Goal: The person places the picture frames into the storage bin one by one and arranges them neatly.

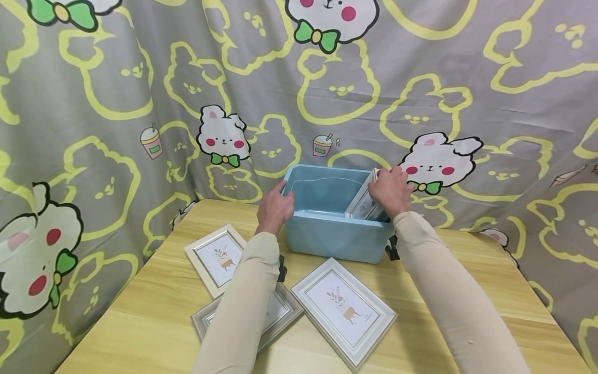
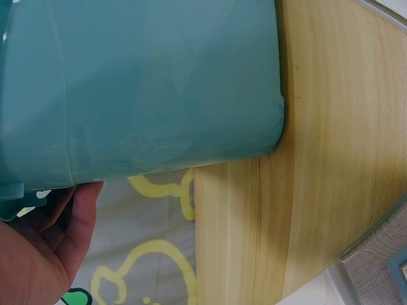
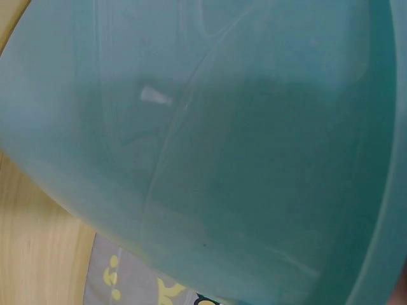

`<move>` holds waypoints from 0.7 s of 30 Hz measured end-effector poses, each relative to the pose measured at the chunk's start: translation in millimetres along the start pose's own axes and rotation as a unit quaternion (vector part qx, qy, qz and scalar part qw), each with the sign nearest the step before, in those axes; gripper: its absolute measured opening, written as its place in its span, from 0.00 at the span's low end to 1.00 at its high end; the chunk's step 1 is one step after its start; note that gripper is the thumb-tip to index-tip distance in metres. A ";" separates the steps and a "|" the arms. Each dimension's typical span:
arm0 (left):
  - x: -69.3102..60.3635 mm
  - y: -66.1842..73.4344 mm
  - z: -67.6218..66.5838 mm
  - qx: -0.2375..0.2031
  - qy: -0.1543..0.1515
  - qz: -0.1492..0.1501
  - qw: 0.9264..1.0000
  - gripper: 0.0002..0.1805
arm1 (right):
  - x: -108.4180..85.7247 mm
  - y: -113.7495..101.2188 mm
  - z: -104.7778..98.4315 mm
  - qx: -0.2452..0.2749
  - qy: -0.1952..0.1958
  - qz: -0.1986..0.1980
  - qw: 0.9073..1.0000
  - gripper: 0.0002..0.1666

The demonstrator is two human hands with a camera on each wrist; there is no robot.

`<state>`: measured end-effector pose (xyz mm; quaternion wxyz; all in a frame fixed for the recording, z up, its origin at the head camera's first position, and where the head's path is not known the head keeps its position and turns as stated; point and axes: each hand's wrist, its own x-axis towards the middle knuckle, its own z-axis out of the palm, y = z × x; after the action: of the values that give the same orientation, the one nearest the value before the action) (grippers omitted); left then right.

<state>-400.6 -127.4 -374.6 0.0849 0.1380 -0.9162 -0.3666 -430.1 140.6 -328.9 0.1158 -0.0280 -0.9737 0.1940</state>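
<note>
Gripping the blue bin [image 1: 334, 240] at its left-end rim, the L hand [image 1: 274, 209] has its fingers curled and clamped on; L wrist cam agrees, fingers bent up against that edge. I reckon it's there b/c a bin that looks like thin plastic could skid or tip if loaded at one end only. R hand [image 1: 391, 191] is at the other end, thumb & fingers closed on the top of a white frame [image 1: 361, 201]. That frame is inside the bin, on edge and slanted near the right-end wall, top corner above the rim. Prob on edge b/c it takes less floor that way, & prob held up top b/c the walls leave little room for fingers lower down. Can't tell if another frame sits behind it; the hand covers that bit. R wrist cam's no help on the grip, mostly bin wall.

On the table [image 1: 140, 322], 3 more lie flat, pics up, on the near side: beige frame [image 1: 222, 258] at left, grey-brown frame [image 1: 282, 310] partly under the L sleeve [image 1: 245, 311], silver frame [image 1: 344, 314] nearest centre. I'd guess they're there for easy reach.
</note>
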 end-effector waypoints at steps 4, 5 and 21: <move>-1.4 0.8 -0.2 -0.001 0.000 0.001 1.000 0.30 | -0.6 -0.2 0.3 -0.003 -0.005 0.002 1.000 0.25; -1.6 0.9 -0.3 -0.001 0.000 0.001 1.000 0.30 | -0.7 -0.3 0.3 -0.002 -0.008 0.002 1.000 0.26; -2.6 1.0 -1.7 -0.009 -0.007 0.000 1.000 0.30 | -9.8 0.7 -5.0 -0.006 -0.075 -0.019 0.997 0.39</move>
<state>-397.9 -126.9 -372.9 0.0800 0.1344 -0.9134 -0.3759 -419.5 142.0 -326.8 0.0462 0.0046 -0.9812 0.1875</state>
